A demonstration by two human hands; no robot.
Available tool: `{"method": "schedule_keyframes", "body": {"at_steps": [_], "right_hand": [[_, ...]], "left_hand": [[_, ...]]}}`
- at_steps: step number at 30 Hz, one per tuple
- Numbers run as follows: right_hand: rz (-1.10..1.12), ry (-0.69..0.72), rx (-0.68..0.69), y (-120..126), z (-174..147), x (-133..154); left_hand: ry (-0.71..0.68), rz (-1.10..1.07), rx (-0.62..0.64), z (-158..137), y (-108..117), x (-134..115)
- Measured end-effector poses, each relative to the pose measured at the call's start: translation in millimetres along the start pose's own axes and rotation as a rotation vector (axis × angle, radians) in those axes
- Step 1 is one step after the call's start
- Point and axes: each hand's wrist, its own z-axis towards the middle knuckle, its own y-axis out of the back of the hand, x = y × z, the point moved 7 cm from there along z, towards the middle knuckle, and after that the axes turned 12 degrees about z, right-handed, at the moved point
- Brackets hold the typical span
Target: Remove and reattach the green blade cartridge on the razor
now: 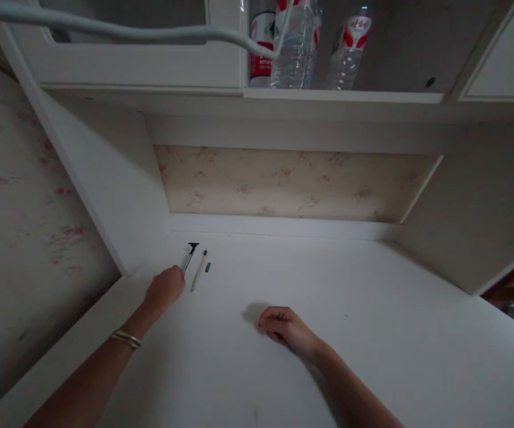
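Observation:
On the left of the white desk, my left hand (167, 286) is closed around the grey handle of a razor (188, 260), whose black head points away from me. Just right of it lies a slim white stick with a dark tip (198, 271), perhaps a pen or a toothbrush. Beside that is a small dark green piece (208, 267), too small to name. My right hand (286, 327) rests on the desk near the middle with its fingers curled in, and nothing shows in them.
The white desk (328, 285) sits between side panels under a cabinet. Plastic bottles (348, 53) and a red and white can (262, 47) stand on the open shelf above. A pale cable (150, 34) hangs across the top. Flowered wallpaper (283, 181) covers the back.

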Motion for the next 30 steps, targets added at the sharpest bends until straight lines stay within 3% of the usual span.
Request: {"method": "schedule_keyframes", "body": {"at_steps": [4, 10, 14, 18, 24, 30], "right_hand": [[0.088, 0.052, -0.109, -11, 15, 6], [0.194, 0.280, -0.361, 1, 23, 36], [0.338, 0.313, -0.323, 15, 18, 39], [0.477, 0.263, -0.250, 13, 14, 32], [0.670, 0.181, -0.247, 6, 19, 18], [0.654, 0.203, -0.202, 5, 15, 26]], "left_hand": [[-0.112, -0.105, -0.061, -34, 15, -55], [-0.352, -0.639, -0.130, -91, 31, -145], [-0.414, -0.877, -0.079, -107, 29, -180], [-0.429, -1.042, -0.008, -111, 17, -198], [-0.414, -1.125, 0.007, -114, 0, -198], [-0.473, -1.115, 0.055, -119, 8, -198]]}}
